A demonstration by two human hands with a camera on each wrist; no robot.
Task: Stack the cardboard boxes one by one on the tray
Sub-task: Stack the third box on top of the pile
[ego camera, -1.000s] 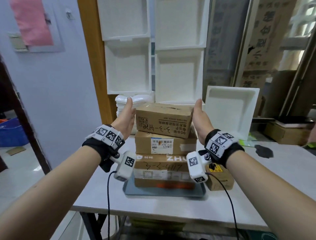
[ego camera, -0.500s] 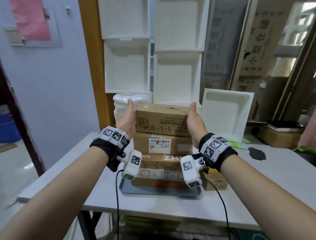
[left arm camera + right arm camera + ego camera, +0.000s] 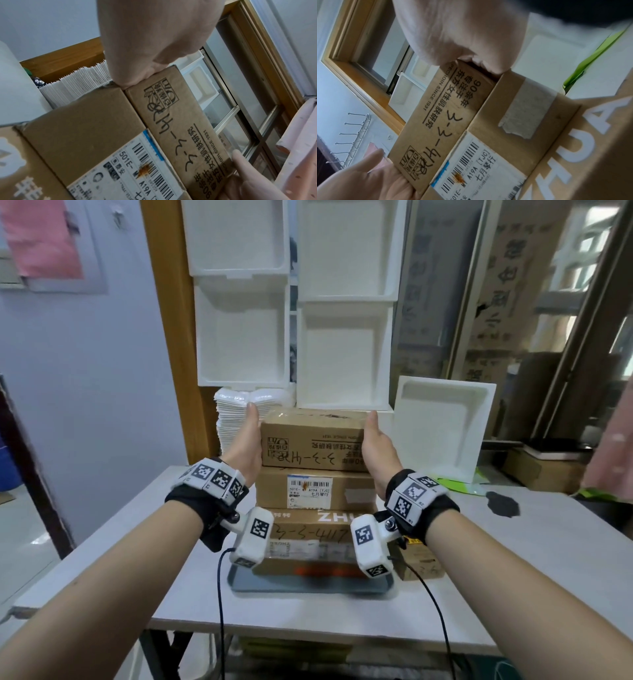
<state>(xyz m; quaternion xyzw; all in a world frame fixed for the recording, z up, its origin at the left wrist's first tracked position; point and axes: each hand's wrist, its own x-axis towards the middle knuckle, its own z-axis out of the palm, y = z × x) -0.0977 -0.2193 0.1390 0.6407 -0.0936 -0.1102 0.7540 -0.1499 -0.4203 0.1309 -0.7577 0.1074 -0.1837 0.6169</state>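
Top box (image 3: 313, 440) sits third on the stack over the tray (image 3: 308, 583), long axis left-right, level, print upside down to you. Your left hand (image 3: 246, 450) and right hand (image 3: 376, 450) press flat on its short ends, fingers straight, not curled round it.
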